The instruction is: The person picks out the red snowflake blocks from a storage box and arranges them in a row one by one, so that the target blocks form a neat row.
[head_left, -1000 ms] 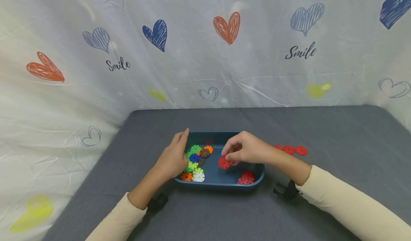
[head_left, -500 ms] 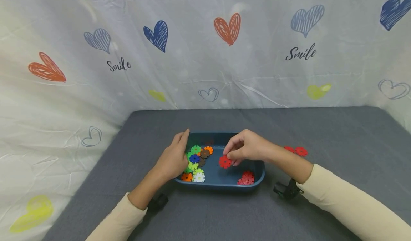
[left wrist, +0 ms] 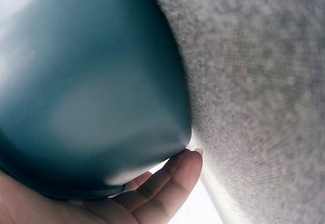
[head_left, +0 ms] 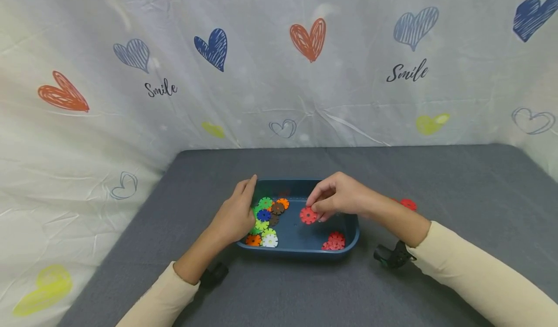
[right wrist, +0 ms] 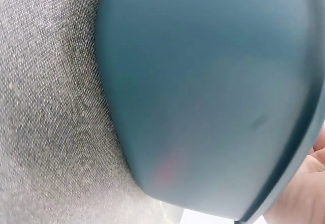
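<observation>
Over smooth blue tray (head_left: 301, 251) — right hand (head_left: 342, 196) pinching notched red disc (head_left: 308, 215) | left hand (head_left: 235, 213) gripping tray's rounded end | grey woven cloth (head_left: 301, 290) beneath

Pale curtain (head_left: 348, 82), kinda wrinkled, behind grey table (head_left: 301, 288). Doodle hearts (head_left: 416, 28) scattered on it. Red heart (head_left: 308, 39) near top middle, navy heart (head_left: 211, 50) off left. "Smile" lettering (head_left: 407, 70) twice, black script. Yellow heart (head_left: 430, 124) right of centre, above table edge.
</observation>
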Demonstrator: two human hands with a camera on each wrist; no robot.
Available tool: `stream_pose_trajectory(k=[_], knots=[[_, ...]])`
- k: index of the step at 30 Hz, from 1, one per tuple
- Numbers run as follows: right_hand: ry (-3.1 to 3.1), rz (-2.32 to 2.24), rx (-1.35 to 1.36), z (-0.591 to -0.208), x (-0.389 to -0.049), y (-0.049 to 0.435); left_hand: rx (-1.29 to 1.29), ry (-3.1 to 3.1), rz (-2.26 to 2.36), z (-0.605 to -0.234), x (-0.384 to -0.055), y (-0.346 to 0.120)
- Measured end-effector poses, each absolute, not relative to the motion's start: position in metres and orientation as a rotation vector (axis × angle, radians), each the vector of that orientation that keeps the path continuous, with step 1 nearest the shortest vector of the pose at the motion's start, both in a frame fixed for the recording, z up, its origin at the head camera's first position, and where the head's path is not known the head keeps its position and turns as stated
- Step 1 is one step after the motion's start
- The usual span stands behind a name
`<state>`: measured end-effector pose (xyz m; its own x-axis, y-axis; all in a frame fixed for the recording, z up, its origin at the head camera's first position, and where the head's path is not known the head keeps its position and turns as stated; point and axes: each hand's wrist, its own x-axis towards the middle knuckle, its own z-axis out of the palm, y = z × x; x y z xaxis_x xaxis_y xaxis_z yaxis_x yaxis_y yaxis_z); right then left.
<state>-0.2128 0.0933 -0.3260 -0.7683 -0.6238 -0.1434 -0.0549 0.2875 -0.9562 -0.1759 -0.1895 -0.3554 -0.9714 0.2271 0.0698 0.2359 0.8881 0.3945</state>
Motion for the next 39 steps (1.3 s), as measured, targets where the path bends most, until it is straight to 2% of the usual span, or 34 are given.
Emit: stream_pose_trajectory(k=[39], knots=[[2.120, -1.567, -0.530, -0.320, -0.213, 0.142, -0.369, -3.031, -0.640, -0.354, -0.176, -0.189]])
